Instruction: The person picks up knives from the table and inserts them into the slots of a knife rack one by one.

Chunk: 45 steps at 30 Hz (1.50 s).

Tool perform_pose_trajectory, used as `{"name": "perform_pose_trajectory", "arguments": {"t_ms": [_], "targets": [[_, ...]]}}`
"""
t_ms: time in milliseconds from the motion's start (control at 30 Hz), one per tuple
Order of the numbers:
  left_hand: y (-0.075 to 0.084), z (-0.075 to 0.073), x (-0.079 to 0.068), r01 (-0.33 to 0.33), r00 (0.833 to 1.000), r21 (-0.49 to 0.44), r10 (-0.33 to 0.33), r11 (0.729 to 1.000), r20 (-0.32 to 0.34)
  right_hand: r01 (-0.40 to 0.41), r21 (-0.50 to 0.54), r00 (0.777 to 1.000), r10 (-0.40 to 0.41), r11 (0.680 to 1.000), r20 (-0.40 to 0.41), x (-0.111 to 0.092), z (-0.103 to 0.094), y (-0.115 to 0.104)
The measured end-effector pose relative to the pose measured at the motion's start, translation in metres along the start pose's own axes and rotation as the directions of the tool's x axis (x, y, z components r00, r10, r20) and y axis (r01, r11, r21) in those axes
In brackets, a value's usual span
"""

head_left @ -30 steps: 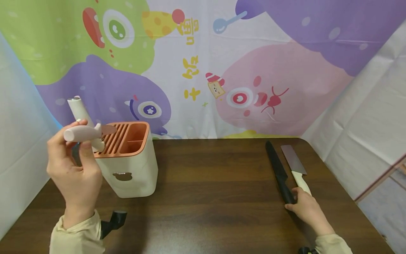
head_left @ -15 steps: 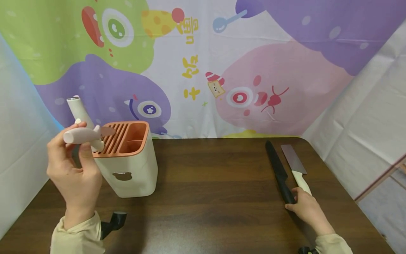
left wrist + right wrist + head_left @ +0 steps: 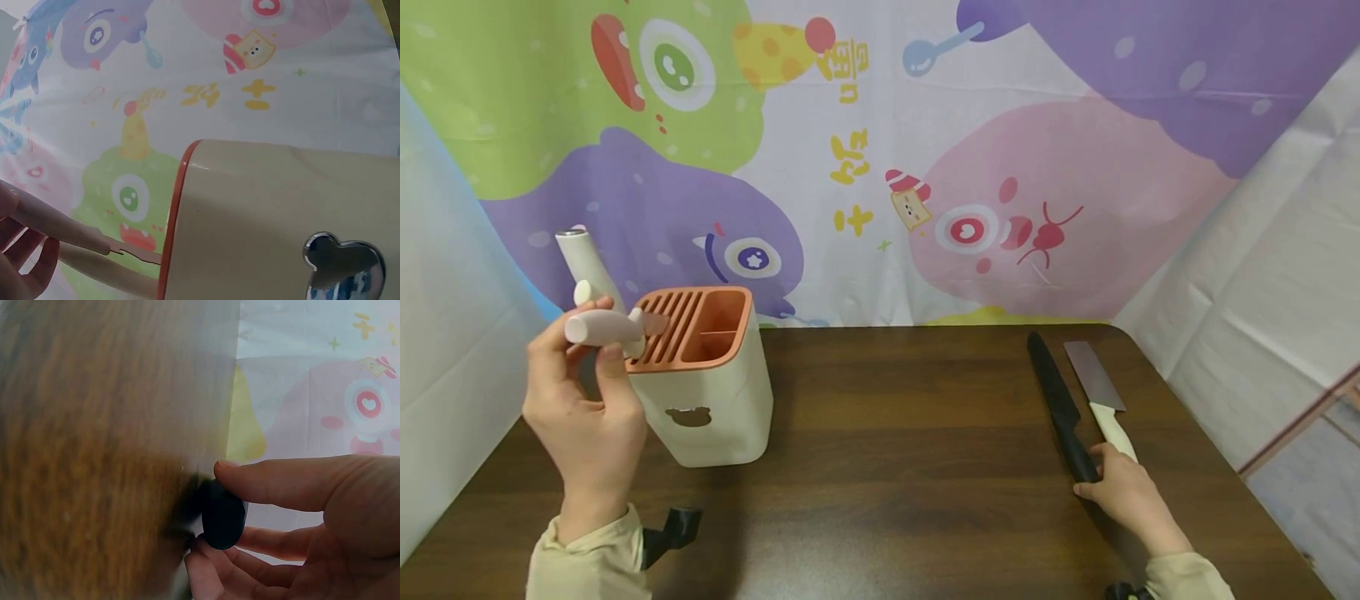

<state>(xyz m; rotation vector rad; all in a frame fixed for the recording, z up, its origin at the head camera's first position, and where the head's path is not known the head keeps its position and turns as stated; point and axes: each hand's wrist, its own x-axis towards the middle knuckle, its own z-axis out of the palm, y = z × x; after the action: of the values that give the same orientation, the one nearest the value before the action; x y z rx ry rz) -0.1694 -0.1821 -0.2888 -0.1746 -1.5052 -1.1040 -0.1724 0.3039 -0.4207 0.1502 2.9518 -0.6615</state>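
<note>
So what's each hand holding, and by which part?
Left hand: pale pink knife, by its handle. Right hand: black knife, by its handle, near the butt end.

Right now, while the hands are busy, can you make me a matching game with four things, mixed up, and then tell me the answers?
Things:
1. pink knife
2. black knife
3. cleaver
4. block

Matches:
A. grey and cream
B. orange and white
C. held by the right hand
D. held by the left hand

Right pairs: 1-D, 2-C, 3-A, 4-B.
</note>
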Motion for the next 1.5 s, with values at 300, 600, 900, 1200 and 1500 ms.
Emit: {"name": "perform_pose_trajectory", "arguments": {"t_ms": [300, 600, 900, 1200, 1500], "targets": [[-0.005, -0.003, -0.004, 0.02, 1.0, 0.04, -0.021, 0.999, 0.023, -0.001, -0.004, 1.0, 0.001, 1.0, 0.004, -0.001, 0.0, 0.0], [-0.009, -0.003, -0.007, 0.028, 0.999, 0.106, -0.032, 0.994, 0.033, -0.012, -0.006, 1.0, 0.012, 1.0, 0.011, 0.0, -0.001, 0.0], [-0.015, -0.006, -0.01, 0.029, 0.999, 0.164, -0.034, 0.986, 0.031, -0.011, -0.003, 1.0, 0.011, 1.0, 0.018, 0.001, -0.002, -0.002], [-0.006, -0.004, -0.009, 0.082, 0.996, 0.226, -0.089, 0.971, 0.019, 0.002, -0.011, 1.0, -0.002, 1.0, 0.009, 0.002, -0.001, -0.001], [-0.008, -0.003, -0.008, 0.099, 0.994, 0.239, -0.106, 0.966, 0.019, -0.01, -0.006, 1.0, 0.01, 1.0, 0.014, 0.001, -0.001, 0.001]]}}
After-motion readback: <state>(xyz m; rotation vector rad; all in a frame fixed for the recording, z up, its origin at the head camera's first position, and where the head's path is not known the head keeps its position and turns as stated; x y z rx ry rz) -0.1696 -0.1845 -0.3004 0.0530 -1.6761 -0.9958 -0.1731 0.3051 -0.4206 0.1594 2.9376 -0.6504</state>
